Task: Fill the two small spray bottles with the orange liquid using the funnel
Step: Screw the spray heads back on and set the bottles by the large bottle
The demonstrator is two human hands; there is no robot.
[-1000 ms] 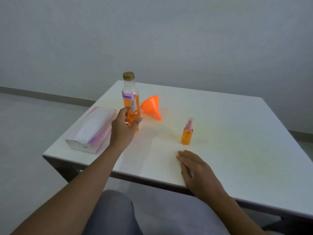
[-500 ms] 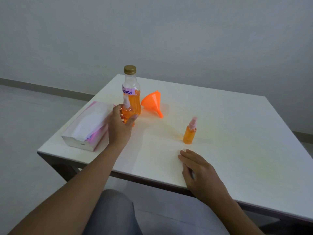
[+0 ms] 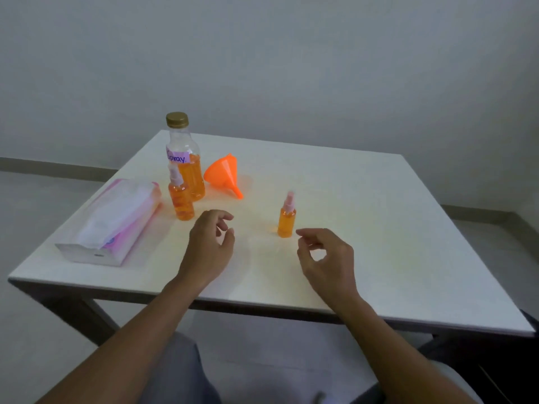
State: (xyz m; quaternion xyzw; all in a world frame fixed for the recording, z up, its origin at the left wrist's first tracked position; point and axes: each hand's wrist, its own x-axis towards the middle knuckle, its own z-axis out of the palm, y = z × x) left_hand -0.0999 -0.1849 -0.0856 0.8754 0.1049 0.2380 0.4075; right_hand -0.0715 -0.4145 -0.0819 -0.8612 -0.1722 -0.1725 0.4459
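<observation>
Upright spray bottle (image 3: 286,221) just beyond fingers (image 3: 307,232) of right hand (image 3: 326,258) – nearer one; fingers loosely curled, empty; left hand (image 3: 210,243) same.

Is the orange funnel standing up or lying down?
Lying down. The funnel rests on its side on the table, its thin spout pointing sideways, not down.

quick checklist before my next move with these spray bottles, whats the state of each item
1. Both hands free: ok; left hand and right hand hover above the table, holding nothing.
2. Small bottles upright: ok, left spray bottle and right spray bottle both stand.
3. Orange liquid in both: ok; exact level cannot tell.
4. Large bottle capped: ok.
5. Funnel seated in a bottle: not ok, it lies on its side.
6. Table free of spills: cannot tell.
</observation>
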